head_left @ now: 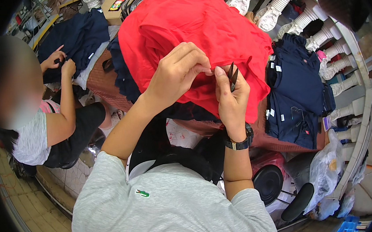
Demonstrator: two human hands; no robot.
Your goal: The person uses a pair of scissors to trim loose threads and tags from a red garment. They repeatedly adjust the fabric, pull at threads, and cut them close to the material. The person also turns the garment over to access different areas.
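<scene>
A large red cloth garment [178,24] lies spread over the table in front of me and hangs over its near edge. Above its near part, my left hand [181,70] is closed in a pinch, its fingertips close to those of the right; what it pinches is too small to make out. Black thread snips [233,76] sit in my right hand [232,95], blades pointing up and away from me. That hand's thumb and forefinger meet near the red cloth's edge.
Folded navy garments [296,88] with white tags are stacked on the right of the brown-covered table [103,81]. White balusters [274,11] line the far right. At left a seated co-worker [35,107] handles dark cloth [77,35]. A cardboard box [114,9] stands behind.
</scene>
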